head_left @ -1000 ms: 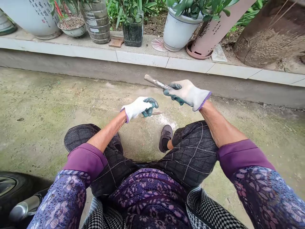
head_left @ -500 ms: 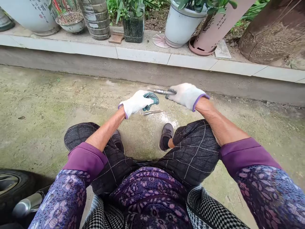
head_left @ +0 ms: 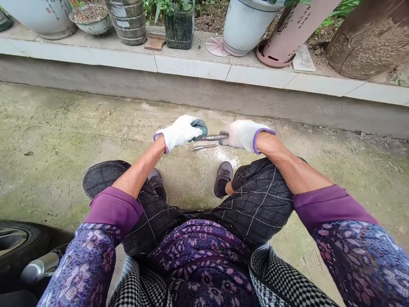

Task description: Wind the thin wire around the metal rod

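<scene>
My left hand [head_left: 185,130], in a white knit glove with dark green coated fingers, is closed round the left end of a slim metal rod [head_left: 209,137]. The rod looks ridged and shiny along its middle and lies level between my hands. My right hand [head_left: 243,134], gloved the same way and a little blurred, grips its right end. Just below, a second slim metal rod [head_left: 206,147] appears on the concrete ground, partly overlapped by my left hand's side. White powder [head_left: 226,156] is scattered beside it. What kind of rods these are I cannot make out.
Ahead runs a low tiled ledge [head_left: 191,66] bearing a white pot [head_left: 244,27], a pink pot [head_left: 290,34] and several other planters. A brown trunk-like pot [head_left: 367,38] stands at the right. A vehicle tyre [head_left: 32,238] is close at lower left.
My right hand has come down and slightly left with the rod, bringing its left end to my left hand. My left fingers now close on it. The view has tipped slightly downward.
</scene>
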Tool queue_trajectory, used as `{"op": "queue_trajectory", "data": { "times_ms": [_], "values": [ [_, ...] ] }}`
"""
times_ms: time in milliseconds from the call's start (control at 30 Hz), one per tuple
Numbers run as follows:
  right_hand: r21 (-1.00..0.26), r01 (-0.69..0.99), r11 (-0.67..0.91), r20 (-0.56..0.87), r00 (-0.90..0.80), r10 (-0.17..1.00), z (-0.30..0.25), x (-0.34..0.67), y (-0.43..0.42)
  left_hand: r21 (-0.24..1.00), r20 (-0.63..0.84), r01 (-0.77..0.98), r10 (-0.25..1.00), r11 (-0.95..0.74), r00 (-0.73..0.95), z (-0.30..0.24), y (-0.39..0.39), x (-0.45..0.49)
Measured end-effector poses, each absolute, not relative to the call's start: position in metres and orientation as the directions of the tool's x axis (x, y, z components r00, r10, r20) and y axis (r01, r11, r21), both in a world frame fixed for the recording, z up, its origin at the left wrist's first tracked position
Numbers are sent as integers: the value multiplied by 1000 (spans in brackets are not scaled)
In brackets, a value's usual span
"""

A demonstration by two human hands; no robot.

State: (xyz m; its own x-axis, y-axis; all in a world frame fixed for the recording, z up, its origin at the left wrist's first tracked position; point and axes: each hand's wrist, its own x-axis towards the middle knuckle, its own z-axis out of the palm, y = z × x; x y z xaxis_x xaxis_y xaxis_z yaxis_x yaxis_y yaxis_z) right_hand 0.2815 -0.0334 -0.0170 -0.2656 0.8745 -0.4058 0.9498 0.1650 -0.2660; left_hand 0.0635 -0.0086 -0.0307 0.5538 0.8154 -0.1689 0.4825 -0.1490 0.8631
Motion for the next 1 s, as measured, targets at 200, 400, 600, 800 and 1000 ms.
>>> {"op": "queue_trajectory", "data": {
  "times_ms": [200, 400, 600, 800, 1000],
  "values": [
    [-670, 742, 13, -189, -187, 964, 21, 291, -45, 925, -196, 377, 787, -50, 585, -29, -11, 69],
    [-792, 611, 3, -390, -510, 766, 24, 283, -59, 938, -68, 330, 874, -109, 482, -20, 5, 57],
    [-110, 949, 295, -458, -312, 832, -1, 275, -37, 913, -160, 396, 809, -96, 566, -15, -9, 61],
    [-394, 919, 20, -221, -116, 968, 21, 285, -40, 924, -231, 383, 781, -11, 580, -32, -10, 65],
    [-783, 622, -16, -311, -369, 876, 33, 282, -60, 925, -174, 379, 839, -41, 516, -34, 2, 63]
  ]
}}
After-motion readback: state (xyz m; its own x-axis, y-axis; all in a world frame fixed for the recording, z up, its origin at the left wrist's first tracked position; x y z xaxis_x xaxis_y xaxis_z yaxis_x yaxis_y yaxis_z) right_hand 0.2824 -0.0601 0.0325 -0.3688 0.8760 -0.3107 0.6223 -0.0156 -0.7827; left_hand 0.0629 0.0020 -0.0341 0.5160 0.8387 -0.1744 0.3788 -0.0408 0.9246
